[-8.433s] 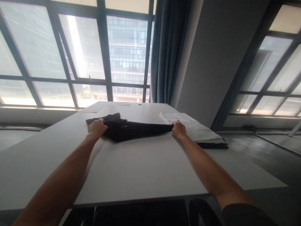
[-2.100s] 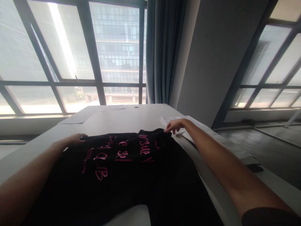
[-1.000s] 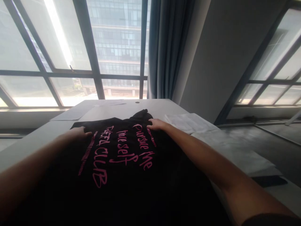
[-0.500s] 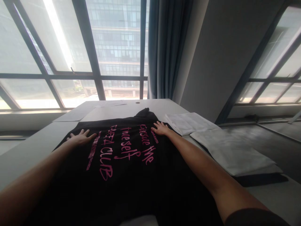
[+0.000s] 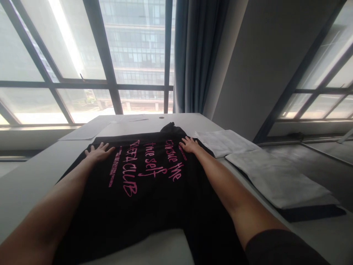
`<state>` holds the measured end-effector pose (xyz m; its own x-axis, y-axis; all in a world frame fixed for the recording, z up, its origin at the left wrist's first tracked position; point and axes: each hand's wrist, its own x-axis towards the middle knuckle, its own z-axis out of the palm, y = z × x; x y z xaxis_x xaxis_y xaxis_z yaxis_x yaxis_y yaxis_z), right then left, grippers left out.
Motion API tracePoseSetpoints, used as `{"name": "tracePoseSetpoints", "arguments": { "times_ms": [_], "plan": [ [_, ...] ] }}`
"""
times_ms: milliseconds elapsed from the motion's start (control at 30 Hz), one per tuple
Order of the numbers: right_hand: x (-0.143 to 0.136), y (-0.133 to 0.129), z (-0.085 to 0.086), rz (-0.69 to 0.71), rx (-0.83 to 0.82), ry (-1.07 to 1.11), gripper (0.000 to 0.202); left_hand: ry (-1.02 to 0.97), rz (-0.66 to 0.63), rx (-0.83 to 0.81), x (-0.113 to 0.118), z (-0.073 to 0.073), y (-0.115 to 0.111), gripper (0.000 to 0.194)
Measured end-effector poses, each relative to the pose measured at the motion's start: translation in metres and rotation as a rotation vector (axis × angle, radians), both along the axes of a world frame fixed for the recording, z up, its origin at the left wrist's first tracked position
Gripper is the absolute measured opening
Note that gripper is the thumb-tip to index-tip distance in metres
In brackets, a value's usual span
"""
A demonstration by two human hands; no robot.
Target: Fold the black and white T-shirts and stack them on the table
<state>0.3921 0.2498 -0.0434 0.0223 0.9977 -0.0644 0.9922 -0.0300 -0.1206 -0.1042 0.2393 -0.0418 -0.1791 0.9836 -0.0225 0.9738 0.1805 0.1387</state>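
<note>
A black T-shirt [image 5: 143,206] with pink lettering lies spread flat on the white table [image 5: 24,176]. My left hand [image 5: 98,152] rests palm down on the shirt's far left part, fingers spread. On the shirt's far right part, beside the lettering, my right hand [image 5: 189,144] also presses flat with fingers apart. A bunched bit of black cloth [image 5: 168,127] sticks up at the shirt's far edge, between my hands.
Folded white cloths [image 5: 273,176] lie stacked on the table's right side, over something dark [image 5: 311,213]. Sheets of paper [image 5: 82,131] rest at the far left of the table. Large windows and a blue curtain [image 5: 193,55] stand behind.
The shirt went from a bunched bundle to spread out flat toward me. Over the last second both hands opened and slid outward over its far part.
</note>
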Motion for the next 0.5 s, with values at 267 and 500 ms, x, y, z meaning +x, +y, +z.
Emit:
{"name": "tracePoseSetpoints", "arguments": {
  "times_ms": [267,500],
  "plan": [
    [-0.005,-0.085,0.014,0.283,0.253,-0.136,0.057,0.013,-0.151,0.025,-0.005,0.001,-0.068,0.08],
    [0.036,-0.148,0.001,0.215,0.168,-0.124,0.06,0.067,-0.143,-0.053,-0.016,0.005,-0.129,0.078]
  ]
}}
